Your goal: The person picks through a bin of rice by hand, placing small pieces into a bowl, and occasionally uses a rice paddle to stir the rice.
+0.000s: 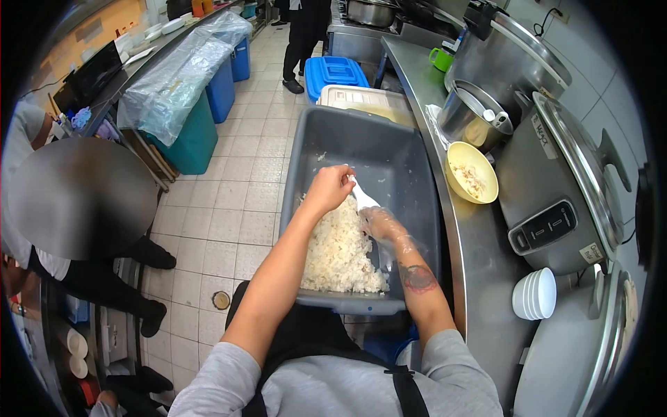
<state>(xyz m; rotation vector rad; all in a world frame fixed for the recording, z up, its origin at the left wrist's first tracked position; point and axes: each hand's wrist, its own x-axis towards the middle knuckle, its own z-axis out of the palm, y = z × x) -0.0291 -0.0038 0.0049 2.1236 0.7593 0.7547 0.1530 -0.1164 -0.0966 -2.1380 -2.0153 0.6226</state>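
Note:
A large grey tub (410,149) stands in front of me, with a heap of cooked white rice (337,250) in its near left part. Above the rice, my left hand (331,189) is closed around the handle of a white rice paddle (364,199). My right hand (382,224), in a clear plastic glove, is closed against the paddle's lower, wider end. Its fingertips are partly hidden. Some rice grains stick to the tub's bare floor.
Along the right runs a steel counter (479,278) bearing a yellow bowl (472,174) with rice remnants, a metal pot (476,118), a large rice cooker (556,194) and stacked white bowls (533,294). A person (90,201) stands at left; another person (306,42) stands ahead.

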